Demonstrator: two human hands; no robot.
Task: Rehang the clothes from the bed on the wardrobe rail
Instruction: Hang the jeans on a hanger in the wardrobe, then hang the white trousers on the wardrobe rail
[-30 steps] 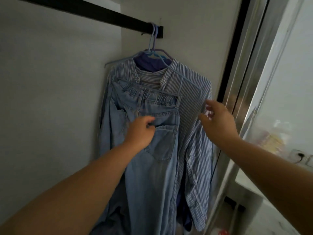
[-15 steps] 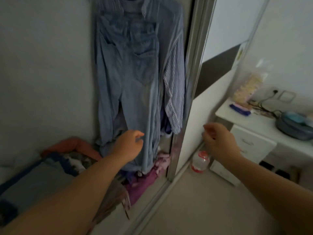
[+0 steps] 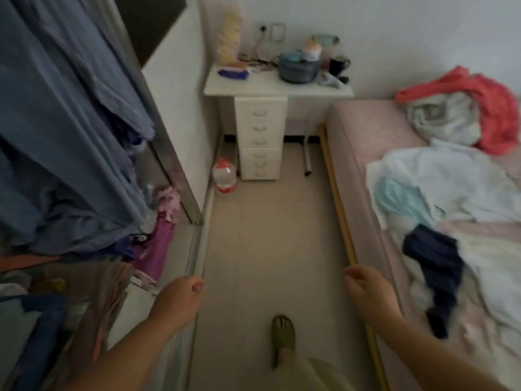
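Clothes (image 3: 456, 193) lie in soft, crumpled heaps on the bed (image 3: 363, 131), whose pink cover runs along the right side of the room: a wide white garment spreads across the middle of the mattress near its floor-side edge, a coral-red piece (image 3: 496, 114) and a pale grey one (image 3: 445, 119) are bunched towards the head end, a light turquoise fold (image 3: 400, 198) sits at the floor-side edge, and a narrow dark navy item (image 3: 434, 269) trails towards the foot end. On the left, blue fabric (image 3: 62, 131) hangs in long smooth folds inside the wardrobe, above a jumble of purple and pink cloth (image 3: 160, 235) at its bottom. A white desk (image 3: 276, 88) with a tall stack of small drawers stands against the far wall, its top cluttered; no writing on anything there is legible through the blur. A clear plastic jug (image 3: 224, 176) with red trim stands on the floor beside the drawers. The left hand (image 3: 177, 300) and the right hand (image 3: 366, 289) hover over the pale floor, fingers loosely curled, holding and touching nothing. A foot in a green slipper (image 3: 283, 334) is planted on the floor between the two arms.
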